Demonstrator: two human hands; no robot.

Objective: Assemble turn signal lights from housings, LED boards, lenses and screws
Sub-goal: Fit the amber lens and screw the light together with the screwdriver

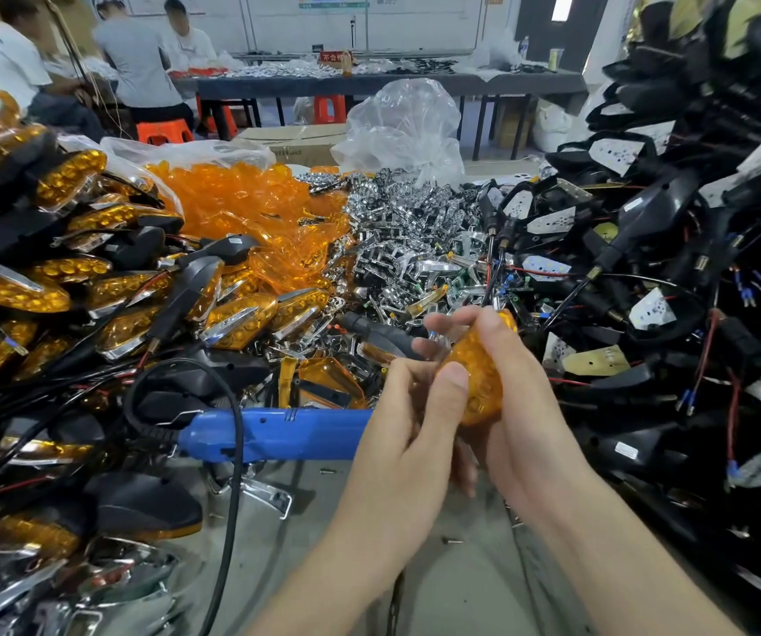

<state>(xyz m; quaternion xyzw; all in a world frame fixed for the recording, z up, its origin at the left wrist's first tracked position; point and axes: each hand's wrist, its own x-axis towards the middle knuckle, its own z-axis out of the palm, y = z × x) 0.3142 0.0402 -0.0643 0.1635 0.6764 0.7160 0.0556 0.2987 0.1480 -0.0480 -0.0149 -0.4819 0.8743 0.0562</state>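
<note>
Our left hand [397,433] pinches the amber lens [479,383] with its thumb, our right hand [525,406] curls round it, beside the blue screwdriver [277,433]. We press evenly so it seats square on the black housing [383,336].

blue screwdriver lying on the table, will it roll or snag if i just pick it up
The blue screwdriver looks rigid and round-bodied, so a push would probably roll it. Its thick black cable loops among the black housings, so lifting will likely tug it back.
</note>
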